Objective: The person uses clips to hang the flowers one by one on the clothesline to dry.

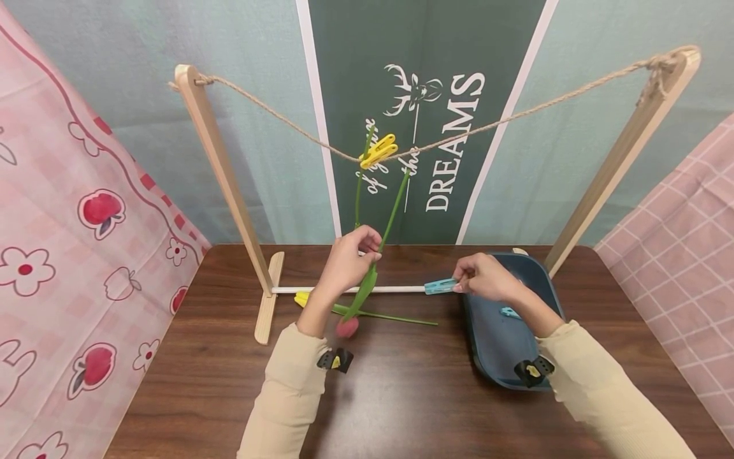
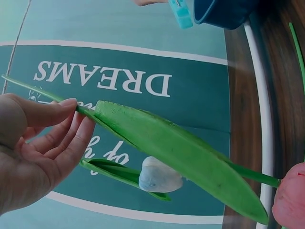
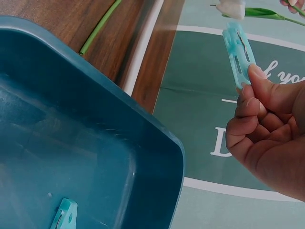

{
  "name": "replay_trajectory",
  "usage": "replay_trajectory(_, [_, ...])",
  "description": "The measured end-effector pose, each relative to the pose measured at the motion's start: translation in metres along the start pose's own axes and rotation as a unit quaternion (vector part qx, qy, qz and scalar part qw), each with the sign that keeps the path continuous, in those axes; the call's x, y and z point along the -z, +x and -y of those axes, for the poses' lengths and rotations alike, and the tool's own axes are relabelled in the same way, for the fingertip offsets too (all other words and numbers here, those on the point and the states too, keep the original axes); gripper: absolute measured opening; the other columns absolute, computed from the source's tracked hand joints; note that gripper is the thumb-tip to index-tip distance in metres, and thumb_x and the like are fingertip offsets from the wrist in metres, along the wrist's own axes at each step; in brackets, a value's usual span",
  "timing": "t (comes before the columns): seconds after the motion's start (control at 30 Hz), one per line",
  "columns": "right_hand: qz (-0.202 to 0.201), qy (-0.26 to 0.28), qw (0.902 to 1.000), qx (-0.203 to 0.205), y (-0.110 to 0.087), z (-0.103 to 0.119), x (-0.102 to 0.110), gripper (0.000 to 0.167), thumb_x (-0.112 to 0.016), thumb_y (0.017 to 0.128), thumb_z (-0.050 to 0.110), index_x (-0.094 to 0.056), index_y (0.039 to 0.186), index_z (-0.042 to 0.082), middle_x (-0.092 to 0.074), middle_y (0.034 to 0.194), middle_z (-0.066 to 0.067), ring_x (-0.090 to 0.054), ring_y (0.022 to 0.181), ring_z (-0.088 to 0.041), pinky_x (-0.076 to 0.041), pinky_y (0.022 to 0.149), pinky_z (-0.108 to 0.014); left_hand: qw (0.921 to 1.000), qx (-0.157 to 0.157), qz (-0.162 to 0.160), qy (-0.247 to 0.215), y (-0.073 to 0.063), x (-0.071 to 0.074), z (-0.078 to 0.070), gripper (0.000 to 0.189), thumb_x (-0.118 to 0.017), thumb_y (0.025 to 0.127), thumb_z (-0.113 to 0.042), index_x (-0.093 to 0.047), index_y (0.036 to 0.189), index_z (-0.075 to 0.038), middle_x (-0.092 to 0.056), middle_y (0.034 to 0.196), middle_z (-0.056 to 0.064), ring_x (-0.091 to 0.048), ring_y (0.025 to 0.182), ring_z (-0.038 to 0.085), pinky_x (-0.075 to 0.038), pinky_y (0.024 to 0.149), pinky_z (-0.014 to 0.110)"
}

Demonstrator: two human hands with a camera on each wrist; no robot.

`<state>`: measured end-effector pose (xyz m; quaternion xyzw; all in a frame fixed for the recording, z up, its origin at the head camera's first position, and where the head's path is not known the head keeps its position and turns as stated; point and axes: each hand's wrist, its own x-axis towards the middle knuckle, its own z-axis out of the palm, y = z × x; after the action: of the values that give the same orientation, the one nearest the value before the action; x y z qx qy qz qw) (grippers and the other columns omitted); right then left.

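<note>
My left hand [image 1: 350, 258] pinches the green stem of a pink tulip [image 2: 167, 143], its bloom hanging down and its stem end near the rope [image 1: 459, 136]. With thumb and fingertips, my right hand [image 1: 484, 275] holds a light blue clothespin [image 3: 237, 52] beside the bin. On the sagging rope, a yellow clothespin [image 1: 378, 152] grips the stem of a white tulip [image 2: 159, 175], which hangs bloom down behind my left hand. Another green stem [image 1: 401, 319] lies on the table; a yellow piece [image 1: 301, 298] near it is partly hidden by my left forearm.
Two wooden posts [image 1: 220, 172] carry the rope, and a white rod [image 1: 395, 289] runs low between them. A dark blue bin [image 1: 478, 357] at the right contains at least one light blue clothespin [image 3: 66, 214]. Behind the brown table [image 1: 401, 401] hangs a printed curtain [image 1: 436, 38].
</note>
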<state>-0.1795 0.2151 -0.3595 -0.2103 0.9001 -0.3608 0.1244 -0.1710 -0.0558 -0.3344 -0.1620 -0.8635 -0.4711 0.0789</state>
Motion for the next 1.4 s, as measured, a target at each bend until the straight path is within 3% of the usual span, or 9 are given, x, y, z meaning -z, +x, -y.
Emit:
replay_trajectory(0.6, [0.001, -0.002, 1.0, 0.001, -0.001, 0.0, 0.001, 0.01, -0.061, 0.077, -0.009, -0.06, 0.074, 0.0, -0.047, 0.057, 0.0, -0.045, 0.051, -0.015, -0.037, 0.047, -0.027, 0.9999, 0.009, -0.01, -0.006, 0.006, 0.001, -0.006, 0.015, -0.065, 0.079, 0.005, -0.06, 0.092, -0.001, -0.061, 0.08, 0.007, -0.06, 0.075, 0.017, -0.048, 0.07, 0.028])
replay_trajectory(1.4, [0.004, 0.0, 1.0, 0.001, -0.003, 0.0, 0.002, 0.012, -0.059, 0.077, -0.011, -0.06, 0.074, 0.0, -0.049, 0.058, -0.001, -0.045, 0.052, -0.015, -0.037, 0.048, -0.027, 0.9998, -0.006, -0.021, -0.002, 0.019, 0.003, -0.015, 0.015, -0.065, 0.08, 0.004, -0.059, 0.093, -0.001, -0.061, 0.081, 0.006, -0.06, 0.075, 0.016, -0.048, 0.069, 0.027])
